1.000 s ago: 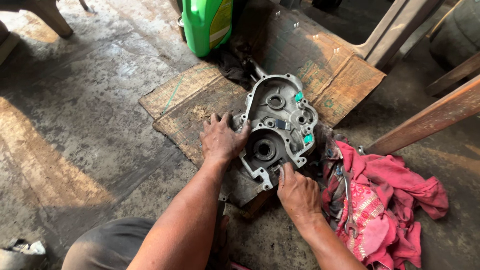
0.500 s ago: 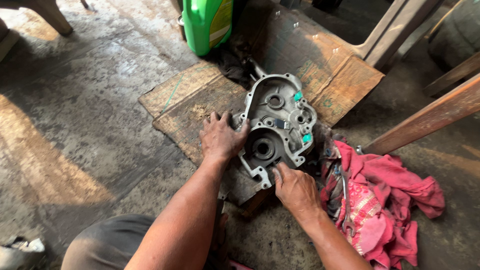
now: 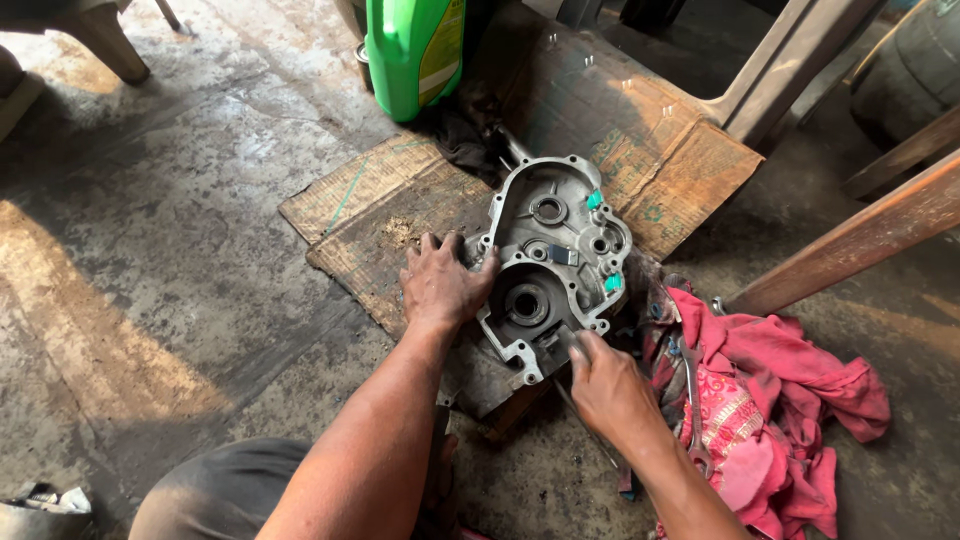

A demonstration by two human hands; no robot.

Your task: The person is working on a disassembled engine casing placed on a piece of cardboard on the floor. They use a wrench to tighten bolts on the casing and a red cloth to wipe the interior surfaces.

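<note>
Nearest, the right hand (image 3: 608,385) rests its curled fingertips on the lower edge of the grey metal engine cover (image 3: 553,262), beside a red rag (image 3: 770,400) with a wrench (image 3: 692,395) lying on it. The left hand (image 3: 440,283) lies flat, fingers spread, pressing the cover's left rim. The cover lies face up on worn cardboard (image 3: 400,200) on the concrete floor (image 3: 170,250), and beyond it stands a green plastic bottle (image 3: 412,52).

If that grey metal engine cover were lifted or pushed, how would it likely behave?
The engine cover looks like rigid cast metal, probably heavy for its size. Lying flat on cardboard, it seems unlikely to roll. The left hand and right hand look grimy, so it may be slippery.
</note>
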